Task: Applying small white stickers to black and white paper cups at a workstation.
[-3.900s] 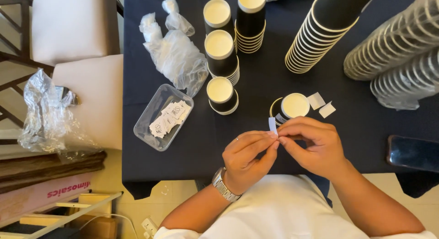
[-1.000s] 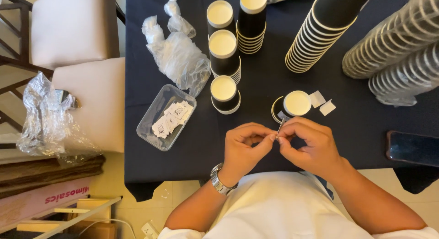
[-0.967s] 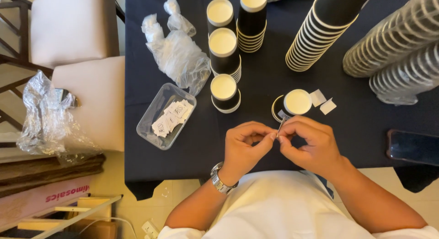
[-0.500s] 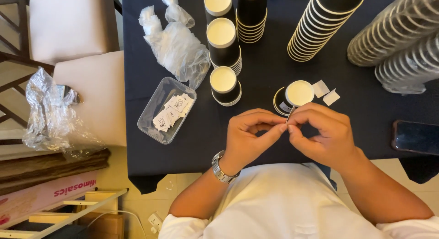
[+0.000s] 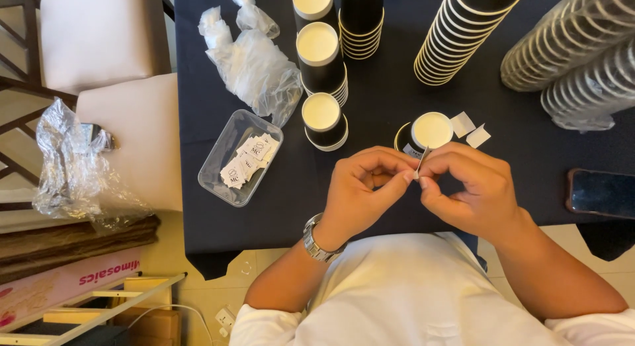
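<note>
Two hands pinch one small sticker over a dark surface point(image 5: 370, 207)

Cup stacks point(image 5: 463, 35) stand far; a clear tray of stickers point(image 5: 241, 157) sits left. The left hand point(image 5: 360, 197) and right hand point(image 5: 473, 190) meet, fingertips pinching a sticker point(image 5: 421, 162) upright, edge-on, just near of a lone cup point(image 5: 428, 131).

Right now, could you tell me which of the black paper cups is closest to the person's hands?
The single black cup just above the fingertips, beside two small white squares. The other cups stand farther up the table, mostly in stacks.
</note>
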